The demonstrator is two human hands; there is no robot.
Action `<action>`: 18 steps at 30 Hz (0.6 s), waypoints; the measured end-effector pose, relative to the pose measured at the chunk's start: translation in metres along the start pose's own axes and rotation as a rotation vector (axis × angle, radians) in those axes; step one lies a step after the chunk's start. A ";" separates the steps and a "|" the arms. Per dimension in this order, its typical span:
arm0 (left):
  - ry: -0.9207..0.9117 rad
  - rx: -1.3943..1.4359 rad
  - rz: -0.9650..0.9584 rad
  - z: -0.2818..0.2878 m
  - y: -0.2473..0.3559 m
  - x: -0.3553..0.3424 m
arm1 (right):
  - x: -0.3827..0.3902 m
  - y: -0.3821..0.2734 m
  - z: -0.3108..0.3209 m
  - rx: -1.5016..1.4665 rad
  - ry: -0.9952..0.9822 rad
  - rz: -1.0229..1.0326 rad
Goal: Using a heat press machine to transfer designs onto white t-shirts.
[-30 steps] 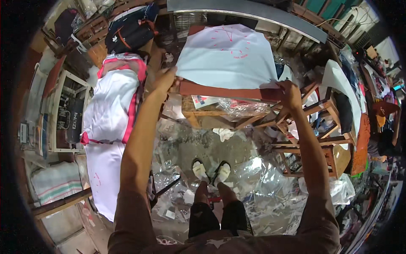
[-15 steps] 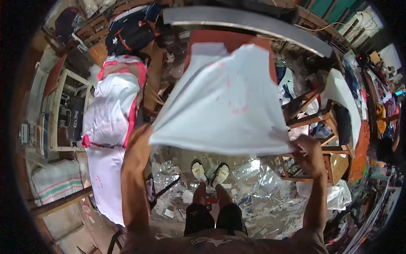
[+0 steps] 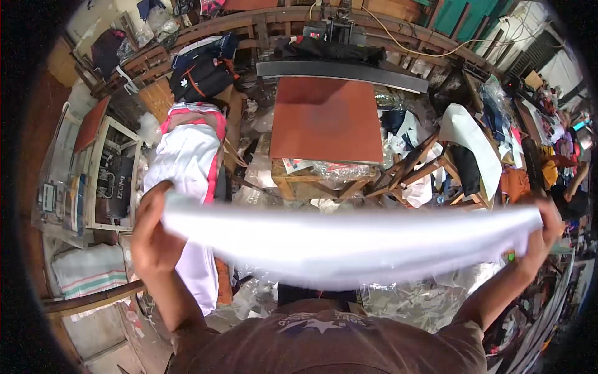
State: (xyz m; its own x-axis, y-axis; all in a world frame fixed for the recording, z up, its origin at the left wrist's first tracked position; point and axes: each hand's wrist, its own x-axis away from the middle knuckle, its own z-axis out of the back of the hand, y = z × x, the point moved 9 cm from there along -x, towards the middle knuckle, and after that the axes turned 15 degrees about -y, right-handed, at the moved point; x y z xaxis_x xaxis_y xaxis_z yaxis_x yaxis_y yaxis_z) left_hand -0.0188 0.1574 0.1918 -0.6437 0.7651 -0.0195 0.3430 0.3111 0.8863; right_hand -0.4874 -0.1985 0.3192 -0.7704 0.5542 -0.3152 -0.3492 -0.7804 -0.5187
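Note:
A white fabric piece [image 3: 349, 240] stretches, blurred by motion, across the space in front of my body. My left hand [image 3: 156, 234] grips one end at the lower left, and my right hand [image 3: 539, 234] grips the other end at the right. Beyond the cloth a reddish-brown flat pad [image 3: 324, 118] lies bare on a wooden stand. To its left lie white cloth pieces with pink edging [image 3: 180, 153] in a long pile, partly hidden by the raised fabric.
A dark horizontal bar [image 3: 341, 76] runs behind the pad. Dark bags [image 3: 202, 71] sit at upper left, a machine in a pale frame [image 3: 115, 171] at left. Wooden racks with white material [image 3: 467, 143] stand at right, near another person's arm [image 3: 576, 184]. Plastic scraps litter the floor.
Both my hands have drawn the white fabric off the pad toward my body and spread apart sideways. The pad is now uncovered and the view has tilted, showing more of the background.

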 end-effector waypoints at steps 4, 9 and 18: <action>-0.281 -0.019 0.419 -0.033 -0.065 -0.064 | -0.069 0.043 -0.070 -0.233 -0.051 -0.231; -0.309 -0.021 0.452 -0.036 -0.107 -0.158 | -0.148 0.092 -0.116 -0.175 -0.199 -0.033; -0.436 0.065 -0.127 -0.107 0.014 -0.234 | -0.191 0.041 -0.034 -0.219 0.267 0.100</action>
State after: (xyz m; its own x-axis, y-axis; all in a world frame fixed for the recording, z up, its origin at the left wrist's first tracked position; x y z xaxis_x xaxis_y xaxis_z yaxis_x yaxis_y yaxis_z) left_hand 0.0638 -0.0778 0.2584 -0.3402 0.8799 -0.3316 0.3313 0.4422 0.8335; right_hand -0.3363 -0.3266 0.3307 -0.6184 0.5571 -0.5543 -0.1347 -0.7700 -0.6237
